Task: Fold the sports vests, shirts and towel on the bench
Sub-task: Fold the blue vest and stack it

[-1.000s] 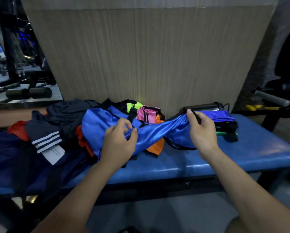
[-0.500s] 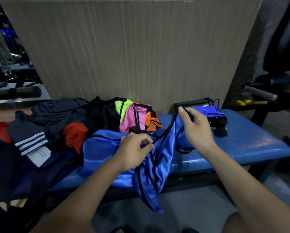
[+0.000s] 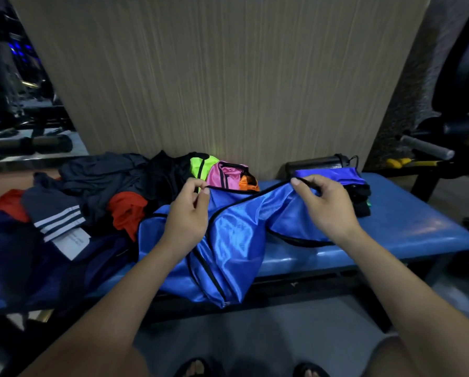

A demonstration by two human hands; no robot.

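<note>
**Blue vest held up by its black trim over the bench**

Far left of the vest, the unfolded pile sprawls across the bench: a red piece, a dark garment with white stripes and a white tag, dark grey and black shirts behind, another red piece just left of the vest. Behind the vest, against the wood panel, sit a neon-yellow vest, a pink one and a sliver of orange, all bunched together.

Now the action: the left hand is up at the vest's top left edge, thumb and forefinger pinching the black trim, the other fingers curled. The vest itself is shiny blue with black piping, stretched between both hands, its body sagging over the bench's front edge and hanging down toward the floor.

The right hand grips the vest's top right edge, fingers curled over the trim, thumb pointing left along it.

Right of the vest, just behind that hand, a folded stack rests on the bench, blue on top, black beneath, a trace of green at the bottom. A dark cylinder lies behind the stack against the panel. Farther right, gym equipment with a grey padded bar stands off the bench.
</note>
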